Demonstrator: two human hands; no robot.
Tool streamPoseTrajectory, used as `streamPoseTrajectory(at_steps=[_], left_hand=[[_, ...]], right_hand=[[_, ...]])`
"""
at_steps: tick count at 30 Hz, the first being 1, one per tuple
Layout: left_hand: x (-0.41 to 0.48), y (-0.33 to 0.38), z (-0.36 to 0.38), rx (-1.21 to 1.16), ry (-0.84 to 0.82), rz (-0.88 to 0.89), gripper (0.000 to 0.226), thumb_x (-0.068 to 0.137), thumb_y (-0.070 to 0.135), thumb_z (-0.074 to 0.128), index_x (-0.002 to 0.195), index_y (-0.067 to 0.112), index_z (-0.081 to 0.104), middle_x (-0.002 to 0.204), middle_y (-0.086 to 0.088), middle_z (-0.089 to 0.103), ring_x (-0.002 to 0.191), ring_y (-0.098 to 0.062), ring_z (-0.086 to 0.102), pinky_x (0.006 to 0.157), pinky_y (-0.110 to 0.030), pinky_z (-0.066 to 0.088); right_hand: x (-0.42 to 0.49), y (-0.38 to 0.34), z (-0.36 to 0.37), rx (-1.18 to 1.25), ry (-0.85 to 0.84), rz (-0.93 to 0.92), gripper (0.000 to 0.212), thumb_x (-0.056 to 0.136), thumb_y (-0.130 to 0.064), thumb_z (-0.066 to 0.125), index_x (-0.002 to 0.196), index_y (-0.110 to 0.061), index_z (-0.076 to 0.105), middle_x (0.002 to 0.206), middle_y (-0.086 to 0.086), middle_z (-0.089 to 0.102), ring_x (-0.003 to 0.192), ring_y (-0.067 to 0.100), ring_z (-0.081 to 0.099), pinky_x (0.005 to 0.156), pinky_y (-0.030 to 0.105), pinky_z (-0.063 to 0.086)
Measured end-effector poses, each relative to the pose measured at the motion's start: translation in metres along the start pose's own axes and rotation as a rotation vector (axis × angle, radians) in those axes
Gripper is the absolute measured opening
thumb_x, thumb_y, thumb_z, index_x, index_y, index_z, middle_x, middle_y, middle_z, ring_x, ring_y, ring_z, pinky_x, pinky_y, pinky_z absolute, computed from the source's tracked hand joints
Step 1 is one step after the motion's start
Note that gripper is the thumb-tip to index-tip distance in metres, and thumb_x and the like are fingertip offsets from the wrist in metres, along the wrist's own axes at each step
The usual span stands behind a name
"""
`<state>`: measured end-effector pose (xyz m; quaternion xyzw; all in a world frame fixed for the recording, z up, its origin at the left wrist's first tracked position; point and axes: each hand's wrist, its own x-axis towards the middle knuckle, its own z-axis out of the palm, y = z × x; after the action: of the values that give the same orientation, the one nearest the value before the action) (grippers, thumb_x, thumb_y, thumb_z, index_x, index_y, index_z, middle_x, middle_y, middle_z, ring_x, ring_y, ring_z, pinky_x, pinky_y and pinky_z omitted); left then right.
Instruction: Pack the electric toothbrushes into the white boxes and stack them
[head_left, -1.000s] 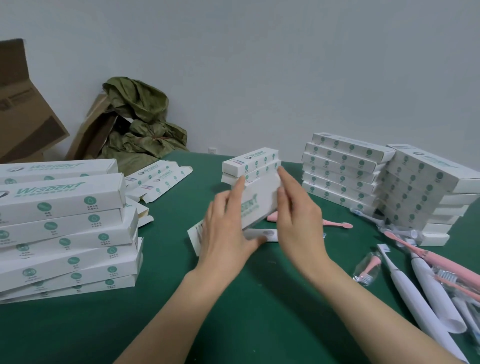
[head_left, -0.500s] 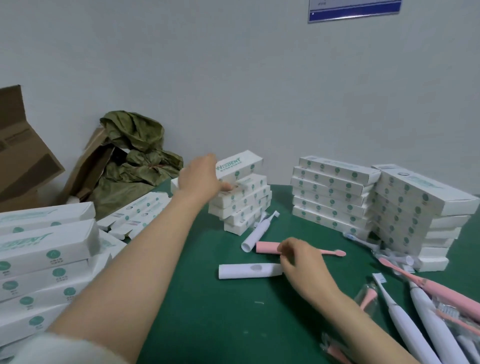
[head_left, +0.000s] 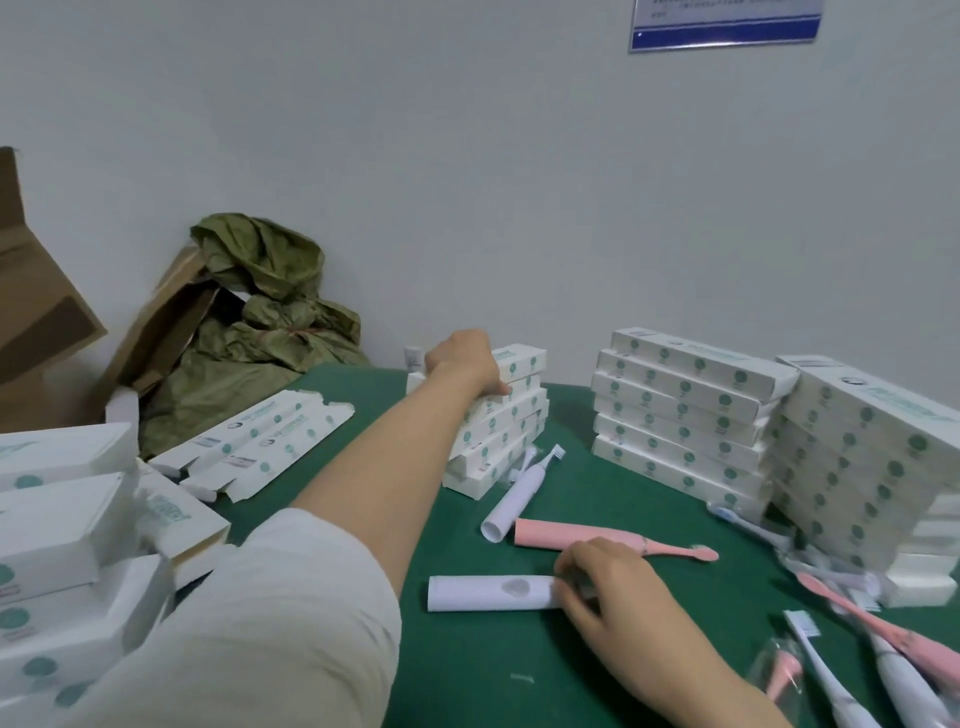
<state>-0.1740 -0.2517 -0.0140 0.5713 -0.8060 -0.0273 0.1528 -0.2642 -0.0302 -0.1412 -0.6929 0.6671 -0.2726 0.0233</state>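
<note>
While the left hand (head_left: 462, 361) gripped the top box (head_left: 522, 358) on the middle stack (head_left: 493, 436), the right hand (head_left: 608, 582), the nearer one, curled its fingers over the right end of the white toothbrush (head_left: 488, 592), which lay in front of that stack, its long axis crosswise.

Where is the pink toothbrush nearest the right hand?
In the head view, the pink toothbrush lies centre-right on the green table, just beyond the right hand.
</note>
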Motion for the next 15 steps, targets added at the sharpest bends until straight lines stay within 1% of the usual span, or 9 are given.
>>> streamPoseTrajectory(at_steps=[2,6,9,10,11,13,15], left_hand=[[0.002,-0.001,0.007,-0.008,-0.022,-0.006,0.047,0.077,0.045,0.074,0.103,0.015,0.049,0.106,-0.003,0.057,0.092,-0.021,0.051,0.073,-0.031,0.039],[0.002,-0.002,0.007,0.006,-0.004,0.005,0.048,0.076,0.049,0.073,0.098,0.017,0.045,0.11,-0.004,0.058,0.101,-0.023,0.054,0.076,-0.032,0.039],[-0.003,-0.001,0.002,0.022,0.042,0.011,0.052,0.078,0.054,0.069,0.105,0.015,0.048,0.113,-0.006,0.057,0.106,-0.026,0.052,0.076,-0.033,0.039],[-0.008,0.0,-0.001,-0.008,0.091,0.017,0.052,0.082,0.054,0.064,0.11,0.013,0.05,0.115,-0.008,0.056,0.107,-0.027,0.051,0.077,-0.033,0.04],[-0.014,-0.002,-0.004,-0.077,0.174,0.024,0.049,0.087,0.051,0.058,0.115,0.012,0.05,0.117,-0.009,0.056,0.108,-0.028,0.051,0.08,-0.035,0.042],[-0.032,-0.013,-0.011,-0.346,0.439,-0.015,0.036,0.095,0.036,0.047,0.118,0.01,0.053,0.117,-0.01,0.057,0.108,-0.028,0.052,0.085,-0.036,0.044],[-0.058,-0.035,-0.011,-0.609,0.707,-0.152,0.025,0.096,0.02,0.042,0.114,0.01,0.055,0.116,-0.009,0.057,0.109,-0.027,0.05,0.082,-0.032,0.039]], right_hand=[[-0.001,0.002,0.001,0.014,-0.006,0.008,0.01,0.094,-0.031,0.046,0.096,-0.027,0.055,0.095,-0.013,0.052,0.09,0.005,0.047,0.081,0.021,0.041],[-0.004,0.006,0.003,0.041,-0.008,0.028,0.01,0.094,-0.031,0.046,0.095,-0.029,0.055,0.096,-0.014,0.055,0.091,0.003,0.049,0.082,0.022,0.043],[-0.003,0.006,0.003,0.055,-0.008,0.031,0.011,0.094,-0.031,0.047,0.095,-0.028,0.057,0.096,-0.013,0.058,0.091,0.004,0.051,0.083,0.024,0.044],[-0.002,0.006,0.003,0.054,-0.008,0.031,0.011,0.094,-0.03,0.047,0.095,-0.027,0.057,0.096,-0.012,0.059,0.091,0.006,0.052,0.082,0.026,0.044],[0.0,0.005,0.002,0.051,-0.01,0.037,0.012,0.093,-0.029,0.047,0.094,-0.026,0.058,0.096,-0.011,0.06,0.09,0.008,0.053,0.082,0.028,0.045],[0.001,0.006,0.0,0.042,-0.014,0.056,0.012,0.093,-0.028,0.048,0.094,-0.023,0.059,0.095,-0.007,0.062,0.089,0.013,0.056,0.081,0.032,0.046],[0.0,0.008,-0.003,0.039,-0.022,0.07,0.01,0.093,-0.025,0.051,0.093,-0.021,0.06,0.093,-0.004,0.064,0.087,0.015,0.057,0.081,0.034,0.047]])
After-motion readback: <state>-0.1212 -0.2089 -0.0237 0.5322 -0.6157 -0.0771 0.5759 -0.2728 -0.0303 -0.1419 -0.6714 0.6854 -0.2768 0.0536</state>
